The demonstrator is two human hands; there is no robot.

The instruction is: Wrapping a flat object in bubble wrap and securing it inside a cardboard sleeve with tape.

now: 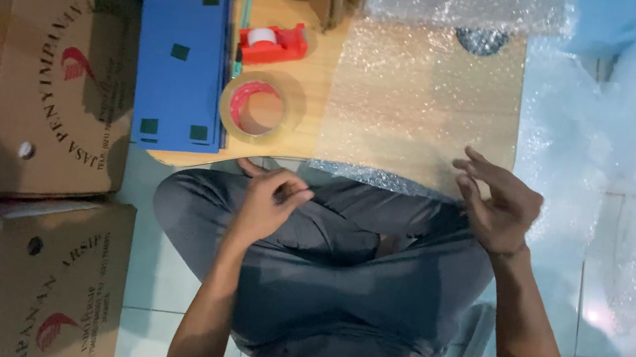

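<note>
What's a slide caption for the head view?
Seated person's left hand and right hand hover empty by a bubble wrap sheet on a low wooden table.

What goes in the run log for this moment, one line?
left hand: empty, above lap | right hand: open, at bubble wrap sheet edge | tape roll, red dispenser: untouched on board

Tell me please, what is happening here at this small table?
A person sits cross-legged on the floor at a low wooden table. A sheet of bubble wrap lies spread on it. The right hand is at the sheet's near edge, fingers spread; the left hand hangs over the lap, holding nothing visible. A roll of clear tape, a red tape dispenser and a blue box lie untouched. Cardboard boxes stand beside.
</note>
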